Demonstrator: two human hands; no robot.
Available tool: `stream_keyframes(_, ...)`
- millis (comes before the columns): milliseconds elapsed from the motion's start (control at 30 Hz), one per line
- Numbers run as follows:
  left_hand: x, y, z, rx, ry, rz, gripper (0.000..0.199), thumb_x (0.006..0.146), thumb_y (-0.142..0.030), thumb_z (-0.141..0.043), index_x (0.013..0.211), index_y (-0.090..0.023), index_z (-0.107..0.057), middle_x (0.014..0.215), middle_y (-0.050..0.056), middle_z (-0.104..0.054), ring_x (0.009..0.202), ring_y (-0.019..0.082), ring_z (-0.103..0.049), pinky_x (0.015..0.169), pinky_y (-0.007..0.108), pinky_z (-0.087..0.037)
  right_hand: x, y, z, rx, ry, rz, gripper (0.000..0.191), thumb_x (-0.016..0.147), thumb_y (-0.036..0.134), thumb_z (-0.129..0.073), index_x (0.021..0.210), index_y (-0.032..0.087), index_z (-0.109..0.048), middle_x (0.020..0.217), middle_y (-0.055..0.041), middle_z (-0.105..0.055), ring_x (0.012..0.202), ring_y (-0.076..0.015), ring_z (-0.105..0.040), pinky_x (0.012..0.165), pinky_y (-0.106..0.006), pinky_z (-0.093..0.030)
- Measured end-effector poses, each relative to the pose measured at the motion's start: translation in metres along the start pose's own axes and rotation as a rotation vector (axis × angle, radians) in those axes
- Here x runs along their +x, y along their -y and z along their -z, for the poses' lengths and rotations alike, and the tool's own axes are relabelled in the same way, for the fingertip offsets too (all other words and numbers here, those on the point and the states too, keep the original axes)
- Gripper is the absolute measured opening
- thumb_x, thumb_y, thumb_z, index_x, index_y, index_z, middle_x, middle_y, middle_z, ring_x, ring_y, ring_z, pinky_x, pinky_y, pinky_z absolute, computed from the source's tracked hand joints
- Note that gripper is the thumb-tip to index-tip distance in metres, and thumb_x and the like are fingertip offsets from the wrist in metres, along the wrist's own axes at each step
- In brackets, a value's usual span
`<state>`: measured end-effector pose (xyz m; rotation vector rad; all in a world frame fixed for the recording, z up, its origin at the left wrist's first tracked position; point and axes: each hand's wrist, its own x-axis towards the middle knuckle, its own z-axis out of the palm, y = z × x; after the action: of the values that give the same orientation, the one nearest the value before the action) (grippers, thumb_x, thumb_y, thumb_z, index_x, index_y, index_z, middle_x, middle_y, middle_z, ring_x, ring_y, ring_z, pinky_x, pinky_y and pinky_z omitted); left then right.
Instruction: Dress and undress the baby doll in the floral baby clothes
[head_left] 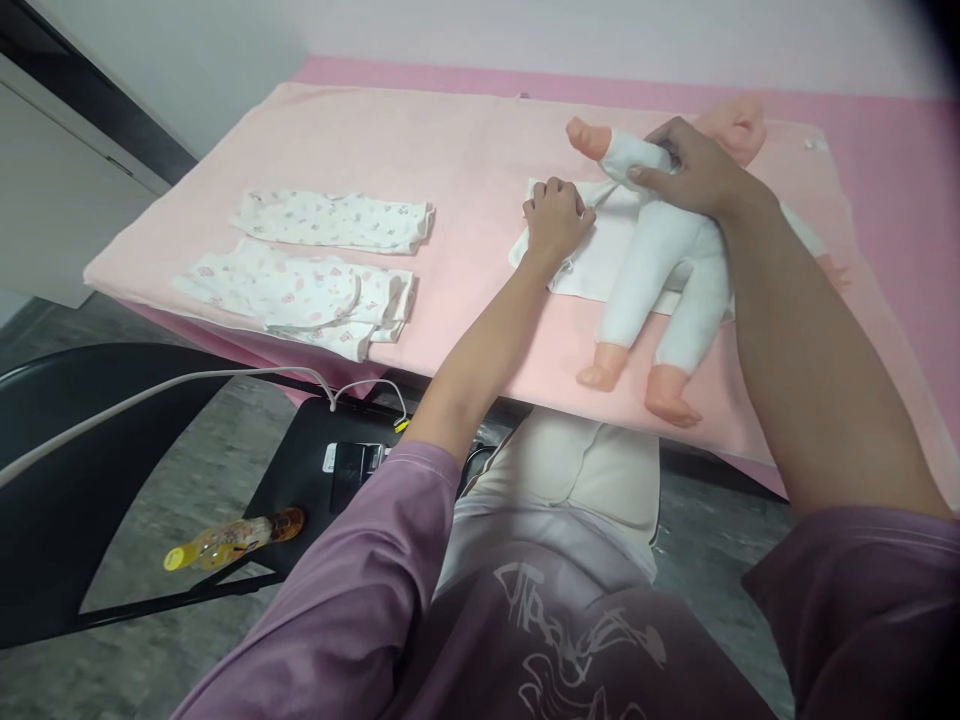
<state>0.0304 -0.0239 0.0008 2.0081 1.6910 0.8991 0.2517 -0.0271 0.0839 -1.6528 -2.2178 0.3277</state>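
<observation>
A baby doll (651, 270) with a white cloth body lies on its back on a white baby garment (604, 250), its feet toward me. My right hand (694, 170) is closed around the doll's upper body by the shoulder and covers much of its chest. The doll's head is turned away at the top, partly behind that hand. To the left of the doll, my left hand (556, 218) rests on the garment with fingers curled onto its cloth. Part of the garment is hidden beneath the doll.
Two folded printed baby garments, an upper one (334, 220) and a lower one (307, 298), lie on the left of the pink-covered table (465, 140). Below are a black chair (90, 430), a yellow-capped bottle (232, 540) and a white cable (187, 378).
</observation>
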Motion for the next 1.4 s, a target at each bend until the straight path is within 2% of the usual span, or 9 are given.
stream_keyframes(133,0.001,0.0,0.002,-0.03,-0.028,0.028,0.038,0.106,-0.061,-0.056,0.138,-0.041,-0.061,0.144,0.01,-0.068,0.154,0.041,-0.042,0.133,0.068,-0.028,0.001,0.004,0.003,0.045,0.023,0.035,0.043,0.11,0.028,-0.069,0.152,0.031,-0.062,0.144,-0.0016,-0.073,0.117,-0.0165,-0.063,0.105,-0.036,-0.051)
stream_keyframes(233,0.002,0.0,0.005,-0.042,-0.031,0.076,0.033,0.109,-0.055,-0.049,0.138,-0.042,-0.058,0.147,0.007,-0.069,0.152,0.037,-0.046,0.132,0.063,-0.031,0.001,0.003,0.003,0.05,0.005,0.03,0.042,0.102,0.013,-0.07,0.142,0.026,-0.07,0.138,-0.003,-0.076,0.113,-0.0161,-0.065,0.1,-0.034,-0.053)
stream_keyframes(467,0.006,0.003,0.005,-0.092,-0.063,0.122,0.034,0.117,-0.054,-0.033,0.138,-0.043,-0.056,0.148,0.004,-0.07,0.146,0.032,-0.051,0.126,0.058,-0.037,-0.002,0.002,0.005,0.065,-0.006,0.024,0.035,0.098,0.009,-0.066,0.127,0.023,-0.078,0.127,-0.0015,-0.079,0.103,-0.0137,-0.064,0.087,-0.031,-0.05)
stream_keyframes(600,0.005,0.004,0.006,-0.131,-0.093,0.109,0.053,0.119,-0.061,-0.015,0.135,-0.035,-0.058,0.143,0.008,-0.071,0.137,0.028,-0.054,0.123,0.054,-0.038,-0.001,0.003,0.008,0.063,0.084,0.039,0.035,0.103,0.017,-0.068,0.136,0.019,-0.078,0.138,-0.0063,-0.075,0.114,-0.0173,-0.064,0.093,-0.036,-0.047)
stream_keyframes(800,0.003,0.003,0.011,-0.129,-0.059,0.095,0.032,0.116,-0.051,-0.043,0.14,-0.035,-0.059,0.141,0.012,-0.072,0.147,0.037,-0.055,0.119,0.055,-0.041,0.008,-0.002,0.009,0.064,0.172,0.082,0.04,0.11,0.025,-0.067,0.149,0.015,-0.07,0.151,-0.0124,-0.069,0.125,-0.0179,-0.061,0.101,-0.037,-0.042)
stream_keyframes(967,0.007,0.006,0.008,-0.178,-0.055,0.103,0.037,0.115,-0.046,-0.044,0.149,-0.035,-0.053,0.142,0.013,-0.073,0.149,0.039,-0.054,0.124,0.06,-0.036,0.001,0.008,0.01,0.016,0.147,0.005,0.069,0.102,0.068,-0.069,0.134,0.007,-0.069,0.146,-0.0159,-0.07,0.123,-0.02,-0.063,0.091,-0.034,-0.041)
stream_keyframes(1033,0.009,0.008,0.005,-0.174,-0.071,0.095,0.035,0.116,-0.044,-0.043,0.149,-0.036,-0.053,0.143,0.012,-0.072,0.146,0.038,-0.056,0.125,0.06,-0.037,-0.002,0.012,0.009,-0.003,0.117,-0.021,0.073,0.099,0.074,-0.067,0.126,0.007,-0.068,0.137,-0.0139,-0.073,0.115,-0.018,-0.064,0.087,-0.033,-0.04)
stream_keyframes(1200,0.012,0.011,0.002,-0.178,-0.157,0.083,0.024,0.119,-0.036,-0.037,0.132,-0.027,-0.055,0.136,0.015,-0.072,0.135,0.033,-0.064,0.12,0.054,-0.044,-0.003,0.012,0.009,-0.073,0.071,-0.031,0.062,0.104,0.067,-0.067,0.113,0.006,-0.066,0.124,-0.0118,-0.075,0.099,-0.0138,-0.059,0.086,-0.035,-0.039)
stream_keyframes(1400,0.012,0.012,0.002,-0.212,-0.194,0.03,0.029,0.122,-0.036,-0.032,0.131,-0.019,-0.054,0.136,0.017,-0.066,0.141,0.031,-0.062,0.12,0.055,-0.046,0.007,0.016,0.004,-0.09,0.121,-0.013,0.055,0.099,0.06,-0.079,0.109,0.006,-0.071,0.119,-0.0112,-0.077,0.102,-0.0169,-0.061,0.093,-0.037,-0.043)
